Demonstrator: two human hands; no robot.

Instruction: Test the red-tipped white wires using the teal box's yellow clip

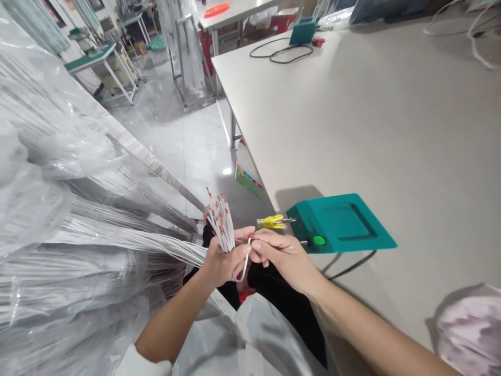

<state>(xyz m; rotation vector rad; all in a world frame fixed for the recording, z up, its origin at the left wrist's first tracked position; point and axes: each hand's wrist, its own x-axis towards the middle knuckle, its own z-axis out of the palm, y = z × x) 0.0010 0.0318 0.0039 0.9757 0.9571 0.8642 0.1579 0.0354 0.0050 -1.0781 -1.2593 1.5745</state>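
My left hand (223, 261) is closed around a bundle of white cables (222, 224) whose tips show reddish copper-coloured ends. One cable (246, 266) bends away from the bundle, and its end lies between both hands. At that end, the fingertips of my right hand (279, 253) are pinched together on the red tip. Just beyond my right hand, a green device (344, 222) with a round bright-green button sits at the table edge. A yellow clip (272, 221) sticks out from its left side.
Long bundles of white cables (136, 237) in clear plastic hang on my left. The pale table (352, 125) spreads to the right, with another green device (303, 31) and black cord at its far end. A pinkish cloth item (469, 334) lies lower right.
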